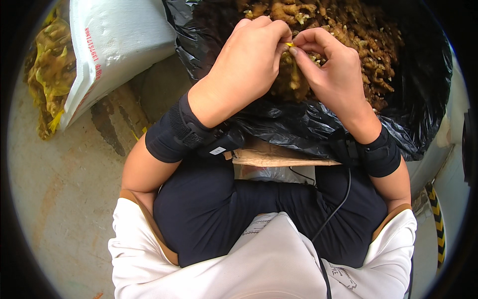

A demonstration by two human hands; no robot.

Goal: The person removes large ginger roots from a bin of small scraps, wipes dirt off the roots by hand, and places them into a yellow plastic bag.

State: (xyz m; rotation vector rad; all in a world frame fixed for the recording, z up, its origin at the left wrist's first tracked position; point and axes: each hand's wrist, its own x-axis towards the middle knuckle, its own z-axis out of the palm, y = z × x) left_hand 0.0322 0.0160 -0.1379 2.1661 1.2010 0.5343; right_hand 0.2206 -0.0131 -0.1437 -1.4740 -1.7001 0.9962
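Note:
My left hand point(248, 61) and my right hand point(334, 69) meet above a heap of ginger root point(369, 52). The fingertips of both pinch a small yellow strip point(290, 45), which looks like the gathered end of a mesh net. Beneath it hangs what seems to be yellow netting point(295, 76) with ginger inside, partly hidden by my hands. The heap lies in a black plastic liner point(422, 71) that drapes over the near edge. Several pale cut ends show among the brown roots.
At the left, a white foam box point(127, 41) bears red writing. Ginger in yellow mesh bags point(52, 71) lies beside it. A cardboard edge point(283, 159) sits under the liner, above my knees. A black cable point(338, 203) crosses my lap. Black-and-yellow tape point(437, 224) runs at the right.

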